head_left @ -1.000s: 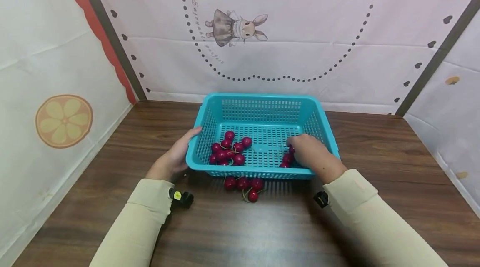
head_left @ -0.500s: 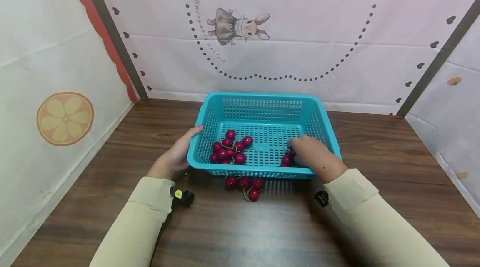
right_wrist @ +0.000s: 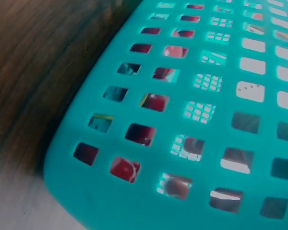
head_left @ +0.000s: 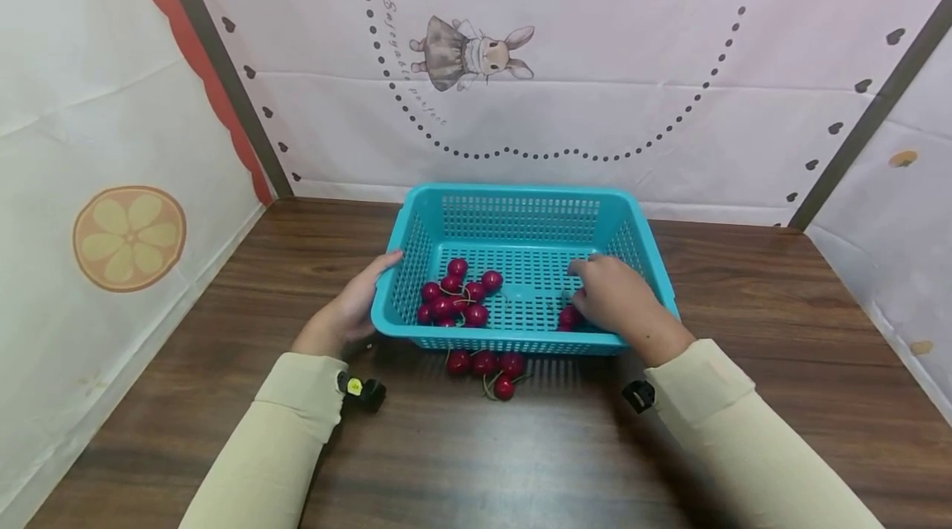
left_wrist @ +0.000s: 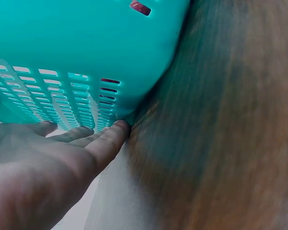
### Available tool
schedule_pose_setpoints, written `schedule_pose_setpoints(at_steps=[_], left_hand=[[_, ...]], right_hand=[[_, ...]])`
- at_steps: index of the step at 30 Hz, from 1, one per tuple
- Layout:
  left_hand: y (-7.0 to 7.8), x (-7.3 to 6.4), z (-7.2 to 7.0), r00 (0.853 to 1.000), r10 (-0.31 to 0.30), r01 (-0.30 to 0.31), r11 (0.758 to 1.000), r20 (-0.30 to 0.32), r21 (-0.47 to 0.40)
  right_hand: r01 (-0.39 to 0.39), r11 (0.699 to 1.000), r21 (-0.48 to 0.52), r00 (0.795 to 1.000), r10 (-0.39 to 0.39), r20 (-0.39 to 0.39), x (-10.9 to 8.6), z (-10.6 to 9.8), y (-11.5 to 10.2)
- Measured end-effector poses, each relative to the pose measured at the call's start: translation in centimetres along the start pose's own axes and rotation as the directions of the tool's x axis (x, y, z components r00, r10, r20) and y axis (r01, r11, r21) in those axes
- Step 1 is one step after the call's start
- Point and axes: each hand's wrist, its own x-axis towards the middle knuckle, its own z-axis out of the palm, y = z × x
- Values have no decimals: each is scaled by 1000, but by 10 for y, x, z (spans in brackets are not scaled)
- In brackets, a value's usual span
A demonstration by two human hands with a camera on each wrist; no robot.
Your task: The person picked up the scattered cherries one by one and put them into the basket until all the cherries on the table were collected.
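A blue perforated basket (head_left: 521, 339) stands on the table, with red cherries (head_left: 474, 314) bunched at its left end. My left hand (head_left: 353, 297) is at the basket's left side, thumb at the rim; in the left wrist view its fingers (left_wrist: 108, 143) lie extended against the perforated wall. Inside the right end is my right hand (head_left: 613, 293), index finger and thumb apart, close beside a few more cherries (head_left: 569, 316). The lower fingers are hidden. Through the holes in the right wrist view, red cherries (right_wrist: 155, 102) show, while the basket wall (right_wrist: 192, 143) hides most of the hand.
Several stemmed cherries (head_left: 483, 362) lie on the wooden table (head_left: 476, 463) in front of the basket. A white printed cloth (head_left: 595, 33) hangs behind, with more cloth walls on the left and right. Black camera straps (head_left: 360, 390) sit on both wrists.
My right hand's index finger and thumb have spread, and the cherry seen at them earlier no longer shows. The left hand and basket stay in place.
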Motion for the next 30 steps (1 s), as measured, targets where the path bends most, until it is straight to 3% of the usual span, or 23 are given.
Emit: schedule_pose_setpoints(at_steps=[3, 6, 9, 12, 15, 17, 20, 22, 24, 27, 30], left_hand=[[-1, 0, 0, 1000, 1, -1, 1000, -7, -8], [-3, 0, 0, 1000, -8, 8, 1000, -10, -20], [-5, -1, 0, 1000, -18, 18, 1000, -14, -11], [-5, -1, -1, 1000, -17, 17, 1000, -19, -9], [-6, -2, -2, 999, -18, 18, 1000, -27, -8], [-5, -7, -4, 999, -23, 23, 1000, -41, -5], [-6, -15, -6, 998, -22, 21, 1000, -52, -5], [-7, -18, -6, 999, -14, 14, 1000, -52, -18], [-7, -17, -6, 1000, 1, -2, 1000, -31, -24], [-6, -10, -3, 1000, 5, -6, 999, -11, -36], [-2, -6, 0, 1000, -3, 3, 1000, -15, -29]], right_hand=[[31, 999, 21, 991, -28, -134, -1, -5, -2], [96, 995, 34, 959, -83, -272, -4, -12, -5], [185, 982, 43, 908, -154, -389, -12, -18, -11], [286, 955, 76, 841, -212, -498, -23, -22, -22], [395, 909, 132, 774, -252, -581, -41, -21, -38], [461, 872, 165, 748, -282, -600, -55, -19, -54], [529, 819, 221, 762, -344, -549, -76, -12, -77], [532, 811, 243, 800, -387, -460, -86, -8, -90], [507, 821, 262, 844, -411, -344, -94, -5, -97], [449, 858, 251, 892, -415, -176, -99, -2, -101], [416, 877, 240, 909, -412, -70, -100, 0, -100]])
